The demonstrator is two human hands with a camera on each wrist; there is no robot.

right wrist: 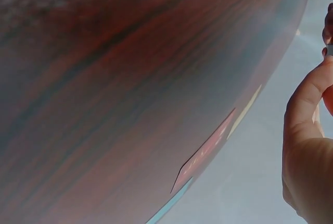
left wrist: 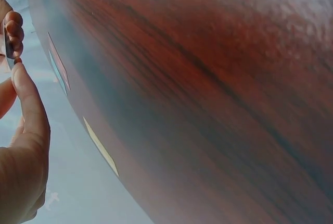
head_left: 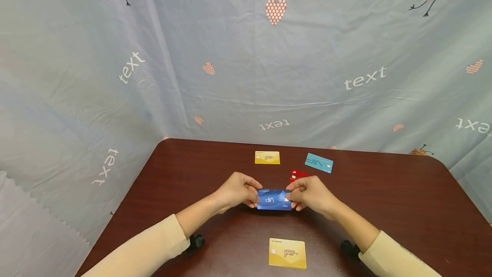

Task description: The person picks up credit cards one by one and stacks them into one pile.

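Note:
A blue VIP card [head_left: 270, 200] is held above the table between both hands. My left hand [head_left: 239, 191] pinches its left end with thumb and fingers, and my right hand [head_left: 312, 193] pinches its right end. In the left wrist view the left hand [left wrist: 26, 140] meets the card [left wrist: 9, 47] almost edge-on. At the right border of the right wrist view shows the right hand [right wrist: 312, 146]. Behind the right hand, a red card [head_left: 299, 175] lies partly covered by it. Nearer to me lies a gold card [head_left: 287, 253], flat on the table.
Toward the back of the brown table [head_left: 200, 161] lie a yellow card [head_left: 267, 157] and a light-blue VIP card [head_left: 319, 163]. A grey patterned curtain [head_left: 238, 54] hangs behind the table's far edge and along its left side.

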